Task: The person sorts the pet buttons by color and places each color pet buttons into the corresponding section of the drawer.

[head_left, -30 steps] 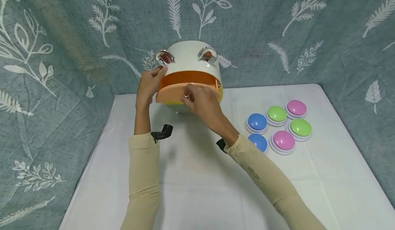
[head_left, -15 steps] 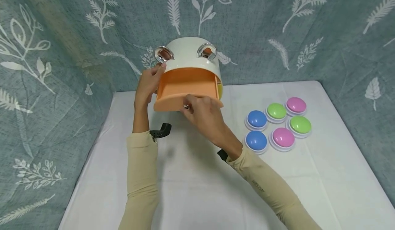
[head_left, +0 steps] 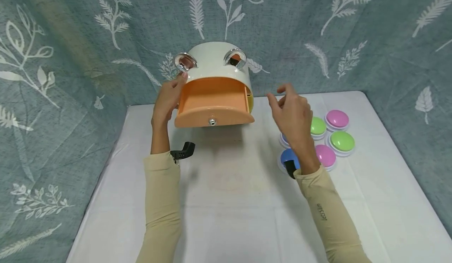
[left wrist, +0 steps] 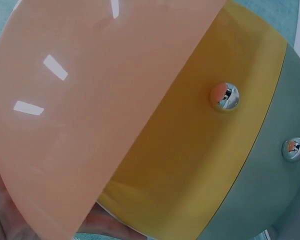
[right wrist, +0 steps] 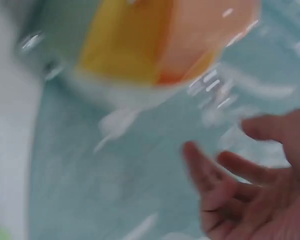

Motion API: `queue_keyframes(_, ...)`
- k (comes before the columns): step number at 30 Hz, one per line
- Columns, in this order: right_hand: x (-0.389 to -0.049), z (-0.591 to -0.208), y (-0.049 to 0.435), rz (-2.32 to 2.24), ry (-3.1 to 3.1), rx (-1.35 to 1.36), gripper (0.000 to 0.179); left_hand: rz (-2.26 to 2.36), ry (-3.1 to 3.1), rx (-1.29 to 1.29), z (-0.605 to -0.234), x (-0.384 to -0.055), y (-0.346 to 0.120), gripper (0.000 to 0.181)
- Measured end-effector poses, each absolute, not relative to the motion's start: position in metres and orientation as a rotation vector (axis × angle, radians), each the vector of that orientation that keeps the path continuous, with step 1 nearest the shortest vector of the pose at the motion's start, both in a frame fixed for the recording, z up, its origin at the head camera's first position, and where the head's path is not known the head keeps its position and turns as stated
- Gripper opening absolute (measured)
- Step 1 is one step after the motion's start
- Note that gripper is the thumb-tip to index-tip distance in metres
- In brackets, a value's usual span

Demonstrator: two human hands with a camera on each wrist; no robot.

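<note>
At the far edge of the counter, left of its middle, I see the person's left grip clasping the side of a rounded white cabinet, thumb on its front. Its orange drawer juts out over the counter, silver knob facing me. Further right, the right grip hangs released, holding nothing, partly covering blue domes; green domes and pink domes sit towards the far right corner.
</note>
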State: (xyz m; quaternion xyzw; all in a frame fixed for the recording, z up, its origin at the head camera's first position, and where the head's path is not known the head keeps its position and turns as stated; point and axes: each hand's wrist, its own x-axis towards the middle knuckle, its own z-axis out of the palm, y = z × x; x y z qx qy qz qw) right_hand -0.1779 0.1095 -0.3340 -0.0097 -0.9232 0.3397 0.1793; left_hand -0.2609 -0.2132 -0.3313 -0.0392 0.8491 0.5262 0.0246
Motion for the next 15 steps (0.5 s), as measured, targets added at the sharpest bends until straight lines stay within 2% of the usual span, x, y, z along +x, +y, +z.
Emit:
queue_keyframes(5, -0.198, -0.376, 0.152, 0.834, -3.094, -0.135, 0.056, 1.652, 2.629, -0.117, -0.336, -0.260, -0.216, 0.074)
queue_keyframes(9, -0.201, -0.403, 0.165, 0.830, -3.342, -0.203, 0.074, 1.684, 2.635, -0.092, -0.339, -0.259, -0.216, 0.073)
queue_keyframes(15, -0.202, -0.421, 0.170, 0.774, -3.412, -0.169, 0.079, 1.703, 2.652, -0.090, -0.340, -0.259, -0.215, 0.070)
